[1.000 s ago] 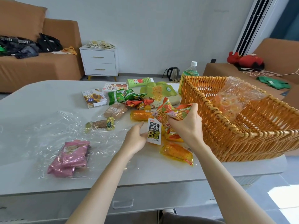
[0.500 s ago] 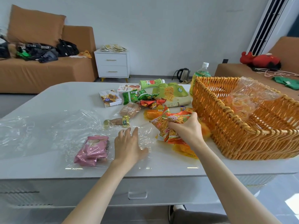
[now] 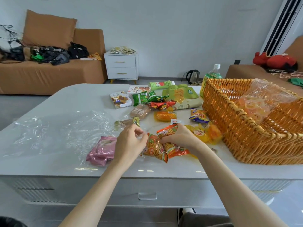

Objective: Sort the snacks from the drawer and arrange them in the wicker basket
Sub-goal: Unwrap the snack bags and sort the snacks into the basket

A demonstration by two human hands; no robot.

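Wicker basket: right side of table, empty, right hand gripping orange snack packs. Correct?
Not empty: head view shows the wicker basket holding a clear bag of orange snacks. Rest holds: right side of the table, right hand gripping the orange snack packs.

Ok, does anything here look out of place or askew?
Mild clutter only: a crumpled clear plastic sheet sprawls over the left of the table, and a green bottle lies on its side near the far end. Nothing looks spilled or damaged.

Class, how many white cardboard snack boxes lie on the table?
2. One white cardboard snack box lies left, nearer the person; the second box sits just behind it, rightward. More may be hidden.
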